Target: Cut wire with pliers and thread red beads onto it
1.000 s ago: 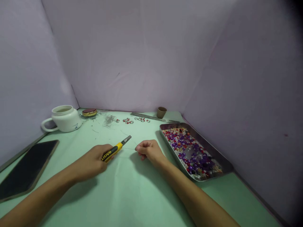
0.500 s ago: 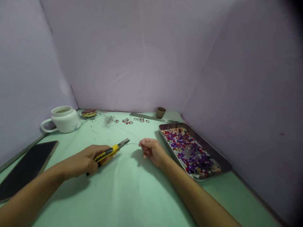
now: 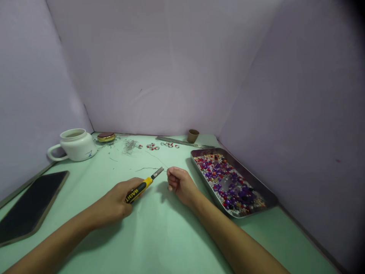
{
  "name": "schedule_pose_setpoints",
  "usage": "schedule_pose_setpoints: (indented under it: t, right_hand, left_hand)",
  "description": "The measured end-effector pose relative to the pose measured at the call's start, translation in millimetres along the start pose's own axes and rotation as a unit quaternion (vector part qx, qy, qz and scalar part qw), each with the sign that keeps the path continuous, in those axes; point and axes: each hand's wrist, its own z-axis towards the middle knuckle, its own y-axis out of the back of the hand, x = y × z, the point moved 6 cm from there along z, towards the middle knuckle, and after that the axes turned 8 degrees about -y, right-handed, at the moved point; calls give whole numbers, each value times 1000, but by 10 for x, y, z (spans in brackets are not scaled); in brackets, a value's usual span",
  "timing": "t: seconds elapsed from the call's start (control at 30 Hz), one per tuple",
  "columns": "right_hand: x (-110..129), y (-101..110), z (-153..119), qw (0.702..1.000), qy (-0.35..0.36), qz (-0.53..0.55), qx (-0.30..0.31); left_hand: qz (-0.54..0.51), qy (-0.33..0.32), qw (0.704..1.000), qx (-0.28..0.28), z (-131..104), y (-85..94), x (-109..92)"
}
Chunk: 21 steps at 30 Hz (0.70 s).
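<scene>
My left hand (image 3: 121, 203) is wrapped round the yellow-and-black handles of a pair of pliers (image 3: 146, 183). Their metal jaws point up and right, close to the fingertips of my right hand (image 3: 181, 182). A thin wire (image 3: 146, 168) runs leftward from beside the jaws. My right hand pinches wire between thumb and forefinger; the bit inside the fingers is hidden. Another fine strand reaches from those fingers toward the back. Small wire pieces with red beads (image 3: 152, 146) lie beyond both hands.
Right of my right hand stands a metal tray (image 3: 270, 196) of purple, red and pale beads. At the back are a brown cup (image 3: 193, 136), straight wires (image 3: 182, 142), wire scraps (image 3: 129, 147) and a round gold-rimmed case (image 3: 106, 137). A white mug (image 3: 78, 146) and a phone (image 3: 34, 205) are left.
My left hand has moved right with the pliers, bringing the jaws near my right fingertips. The wire now extends left past the jaws. My right hand stays almost in place.
</scene>
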Motion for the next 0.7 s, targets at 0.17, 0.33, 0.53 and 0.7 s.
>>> schedule_pose_setpoints:
  t: [0.17, 0.33, 0.53, 0.7]
  right_hand:
    - [-15, -48, -20, 1000, 6, -16, 6]
    - [-27, -88, -39, 1000, -2, -4, 13]
    - [-61, -27, -16, 1000, -19, 18, 5]
    - [-63, -8, -4, 1000, -15, 16, 1]
  left_hand:
    - [39, -2, 999, -19, 13, 12, -7]
    - [54, -6, 998, -24, 6, 13, -25]
    - [26, 12, 998, -53, 6, 102, 108]
    - [20, 43, 995, -92, -21, 292, 288]
